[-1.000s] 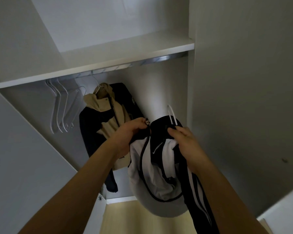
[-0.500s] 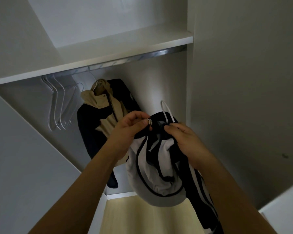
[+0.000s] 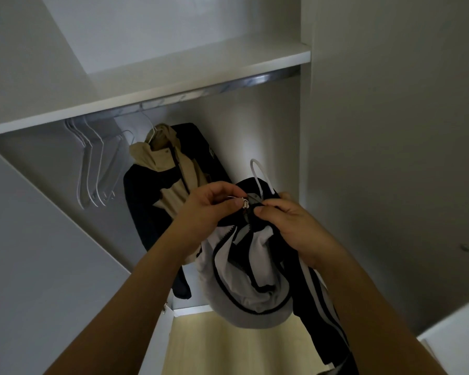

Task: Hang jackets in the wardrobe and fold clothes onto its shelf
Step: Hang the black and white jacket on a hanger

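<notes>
- At the far left, a wardrobe door (image 3: 38,239) is standing open, and its pale panel is covering the lower left part of the view.
- A few empty white hangers (image 3: 92,169) are hanging close together on the metal rail (image 3: 228,86), which is running just under the shelf (image 3: 173,77).
- Beside them a navy and beige jacket (image 3: 157,190) is hanging from the same rail on its own hanger; the left forearm is crossing in front of its lower part.
- The left hand (image 3: 209,209) is pinching a small silver zipper pull (image 3: 244,203) between thumb and fingers (the other fingers are curled in).
- The black and white jacket (image 3: 249,277) is hanging in front of the wardrobe, below both hands and not on the rail; its white hanger hook (image 3: 257,174) is sticking up above the collar.
- The right hand (image 3: 290,226) is gripping the collar just beside the zipper pull, with fingers curled around the fabric.
- On the right, the wardrobe side wall (image 3: 390,158) is closing the space.
</notes>
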A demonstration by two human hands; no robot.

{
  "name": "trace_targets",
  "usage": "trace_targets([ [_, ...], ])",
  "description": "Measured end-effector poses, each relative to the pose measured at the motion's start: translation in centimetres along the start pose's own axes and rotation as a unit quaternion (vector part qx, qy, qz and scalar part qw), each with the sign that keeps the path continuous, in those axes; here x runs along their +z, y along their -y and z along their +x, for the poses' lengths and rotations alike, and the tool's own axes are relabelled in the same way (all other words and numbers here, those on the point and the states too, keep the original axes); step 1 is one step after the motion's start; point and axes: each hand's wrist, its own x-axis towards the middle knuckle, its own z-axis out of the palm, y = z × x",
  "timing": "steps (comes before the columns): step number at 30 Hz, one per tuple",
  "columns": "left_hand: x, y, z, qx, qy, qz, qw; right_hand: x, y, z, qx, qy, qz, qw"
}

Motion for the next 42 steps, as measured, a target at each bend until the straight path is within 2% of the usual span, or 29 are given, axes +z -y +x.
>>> trace_targets([
  [8, 0.0, 0.1, -0.3, -0.002, 0.005, 0.009, 1.0, -0.2, -0.2, 0.0, 0.004, 0.002, -0.005, 1.0],
  [11, 0.0, 0.1, -0.2, -0.001, 0.025, 0.025, 0.999, -0.2, -0.1, -0.1, 0.006, -0.007, -0.007, 1.0],
  [18, -0.2, 0.7, -0.6, 0.006, 0.018, 0.019, 1.0, 0.2, -0.3, -0.1, 0.004, -0.035, -0.006, 0.999],
  [21, 0.1, 0.9, -0.8, 0.062, -0.004, 0.115, 0.991, 0.1, -0.1, 0.0, 0.009, -0.037, -0.017, 0.999],
  [23, 0.5, 1.1, -0.9, 0.142, -0.056, 0.255, 0.955, 0.2, -0.3, 0.3, 0.01, -0.049, -0.018, 0.999],
  [25, 0.8, 1.5, -0.9, 0.25, -0.122, 0.408, 0.869, 0.5, -0.4, 0.6, 0.013, -0.079, 0.008, 0.997],
  [27, 1.2, 2.1, -1.2, 0.317, -0.149, 0.491, 0.797, 0.8, -0.5, 0.9, 0.024, -0.106, 0.059, 0.992],
  [30, 2.1, 3.1, -1.9, 0.371, -0.133, 0.505, 0.768, 1.3, 0.0, 1.5, 0.045, -0.145, 0.122, 0.981],
  [36, 1.5, 4.0, -2.2, 0.414, -0.073, 0.551, 0.721, 2.3, 0.3, 2.0, 0.061, -0.178, 0.125, 0.974],
  [37, 1.4, 3.9, -2.1, 0.411, -0.063, 0.552, 0.723, 2.4, 0.4, 2.0, 0.063, -0.172, 0.134, 0.974],
  [38, 1.4, 3.7, -1.9, 0.393, -0.061, 0.539, 0.742, 2.4, 0.5, 2.0, 0.064, -0.166, 0.138, 0.974],
  [40, 1.8, 3.2, -1.8, 0.297, -0.1, 0.453, 0.834, 2.1, 0.9, 2.2, 0.066, -0.155, 0.146, 0.975],
  [42, 2.2, 2.9, -1.6, 0.162, -0.164, 0.326, 0.917, 1.8, 1.4, 2.3, 0.063, -0.152, 0.153, 0.974],
])
